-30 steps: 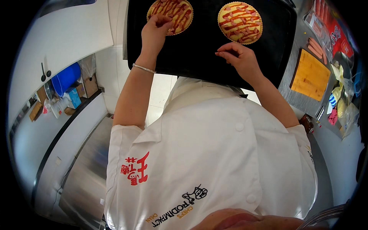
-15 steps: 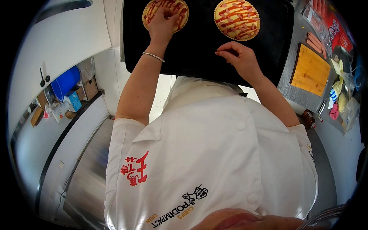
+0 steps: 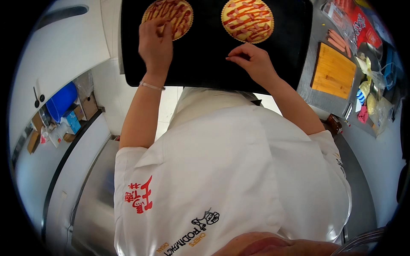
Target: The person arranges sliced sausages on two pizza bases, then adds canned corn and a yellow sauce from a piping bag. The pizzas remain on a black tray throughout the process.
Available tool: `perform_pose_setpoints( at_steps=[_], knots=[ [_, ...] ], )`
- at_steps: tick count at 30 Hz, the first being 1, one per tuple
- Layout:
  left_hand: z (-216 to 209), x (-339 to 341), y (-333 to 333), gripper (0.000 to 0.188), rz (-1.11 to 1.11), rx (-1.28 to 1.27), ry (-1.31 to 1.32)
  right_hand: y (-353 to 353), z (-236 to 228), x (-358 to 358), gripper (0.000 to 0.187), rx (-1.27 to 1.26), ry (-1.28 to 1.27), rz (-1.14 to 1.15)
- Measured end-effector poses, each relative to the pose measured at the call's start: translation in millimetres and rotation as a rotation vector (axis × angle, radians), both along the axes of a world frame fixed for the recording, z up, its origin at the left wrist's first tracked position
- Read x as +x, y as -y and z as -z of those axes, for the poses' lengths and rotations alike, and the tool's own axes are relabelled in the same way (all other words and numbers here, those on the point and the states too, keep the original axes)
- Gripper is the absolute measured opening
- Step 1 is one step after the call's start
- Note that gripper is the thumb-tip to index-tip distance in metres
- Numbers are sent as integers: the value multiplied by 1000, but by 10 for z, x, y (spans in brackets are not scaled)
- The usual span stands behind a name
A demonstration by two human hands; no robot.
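Two round pizzas with fluted rims, red sauce stripes and pink sausage bits lie on a black baking tray [image 3: 205, 68]. Over the near edge of the left pizza [image 3: 181, 15] is my left hand [image 3: 154, 47], its fingers drawn together; whatever they may hold is hidden. My right hand [image 3: 255, 64] hovers above the tray, just nearer to me than the right pizza [image 3: 247, 19]. Its thumb and forefinger are pinched, and anything between them is too small to name.
Right of the tray, a wooden cutting board [image 3: 334, 70] lies on a metal counter, with pink sausages [image 3: 338, 42] behind it. Plastic bags [image 3: 378, 104] and a red package [image 3: 363, 27] crowd the far right. A white cabinet door [image 3: 64, 47] stands at the left.
My left hand has drawn back from the middle of the left pizza to its near edge. My right hand keeps its pinch and place by the tray. The whole view has shifted slightly.
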State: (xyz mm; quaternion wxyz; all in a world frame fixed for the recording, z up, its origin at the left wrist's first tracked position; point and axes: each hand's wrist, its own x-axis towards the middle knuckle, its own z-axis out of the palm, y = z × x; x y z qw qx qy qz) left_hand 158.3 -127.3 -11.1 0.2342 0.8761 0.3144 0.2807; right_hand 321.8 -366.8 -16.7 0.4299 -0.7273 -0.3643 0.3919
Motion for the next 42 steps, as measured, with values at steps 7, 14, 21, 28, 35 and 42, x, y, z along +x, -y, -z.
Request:
perform_pose_setpoints(
  at_steps=[7, 14, 21, 28, 35, 42],
  knots=[
    [-79, -406, 609, 17, 60, -285, -84, -19, 237, 697, 16, -17, 374, 270],
    [-105, -446, 725, 18, 98, -268, -86, -554, 360, 868, 20, -87, 602, 125],
    [-152, -524, 794, 18, 64, -324, -62, -975, 557, 829, 7, -57, 525, 59],
    [-170, -680, 797, 21, 61, -342, -43, -1080, -88, 724, 17, 43, 745, 172],
    [-255, -757, 661, 27, 208, -314, 14, -190, -236, 487, 19, 94, 710, 371],
    [-469, -342, 891, 34, 713, -156, 20, 585, -120, -836, 31, 71, -392, 542]
  ],
)
